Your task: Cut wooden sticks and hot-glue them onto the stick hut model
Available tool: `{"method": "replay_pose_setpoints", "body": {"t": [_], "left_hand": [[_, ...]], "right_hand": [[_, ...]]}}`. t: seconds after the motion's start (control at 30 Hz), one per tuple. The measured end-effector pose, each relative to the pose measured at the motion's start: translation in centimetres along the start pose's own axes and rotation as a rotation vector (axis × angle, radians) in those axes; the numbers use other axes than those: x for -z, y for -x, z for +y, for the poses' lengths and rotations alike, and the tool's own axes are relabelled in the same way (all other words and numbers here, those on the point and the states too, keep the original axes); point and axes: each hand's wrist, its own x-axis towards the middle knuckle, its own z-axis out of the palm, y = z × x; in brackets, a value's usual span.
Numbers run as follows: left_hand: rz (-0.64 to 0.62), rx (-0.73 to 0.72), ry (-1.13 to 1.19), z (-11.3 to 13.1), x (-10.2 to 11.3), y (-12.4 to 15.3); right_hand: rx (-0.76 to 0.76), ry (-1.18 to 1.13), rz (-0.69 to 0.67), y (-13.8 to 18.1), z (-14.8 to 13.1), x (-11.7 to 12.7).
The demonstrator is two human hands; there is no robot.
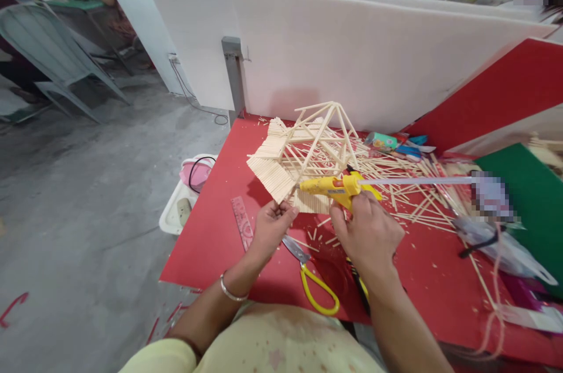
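Observation:
My right hand (369,232) is wrapped around a yellow hot glue gun (328,186) with a long translucent glue stick (417,180) out of its back. The gun's nozzle points left and meets the edge of a model made of thin wooden sticks (270,176). This model has flat slatted panels around its sides and an open pointed frame (332,126) on top. With closed fingertips, my left hand (275,226) pinches the near corner of a slatted panel. Just below, yellow-handled scissors (319,291) lie by my wrists, their blade tips partly behind my left hand.
Loose wooden sticks (409,191) are strewn over the right of the red table (197,244). A clear ruler (241,220) lies left of my left hand. White boards (352,56) stand along the back. Plastic bags (501,250) and a green board (532,203) are at right.

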Motion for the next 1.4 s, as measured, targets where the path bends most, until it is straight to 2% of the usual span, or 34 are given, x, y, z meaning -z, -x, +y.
{"method": "replay_pose_setpoints", "body": {"t": [0.33,0.77,0.87,0.93,1.03,1.13,1.2,1.3,1.4], "left_hand": [[0.005,0.037,0.040,-0.4,0.2,-0.3],[-0.002,0.062,0.090,-0.4,-0.3,-0.3],[-0.011,0.076,0.084,-0.2,-0.2,-0.3],[-0.027,0.084,0.082,0.0,-0.1,-0.2],[-0.047,0.075,0.078,0.3,0.1,-0.1],[-0.055,0.038,0.061,0.1,0.5,-0.1],[-0.068,0.015,0.043,-0.1,0.7,-0.1],[-0.080,-0.007,0.005,-0.3,1.0,0.0],[-0.111,-0.029,-0.068,-0.3,1.1,0.2]], "right_hand": [[0.018,0.013,0.049,0.3,0.1,-0.1],[-0.034,0.001,0.019,0.6,0.1,-0.1],[-0.146,-0.053,-0.031,1.4,0.7,-0.4],[-0.262,-0.130,-0.112,2.6,2.0,-0.8],[-0.446,-0.270,-0.245,5.2,5.5,-1.5],[-0.589,-0.285,-0.275,8.1,9.6,-1.8],[-0.628,-0.258,-0.298,9.4,11.5,-1.4],[-0.692,-0.230,-0.315,9.9,12.2,0.0],[-0.758,-0.265,-0.262,8.8,10.7,2.0]]}}
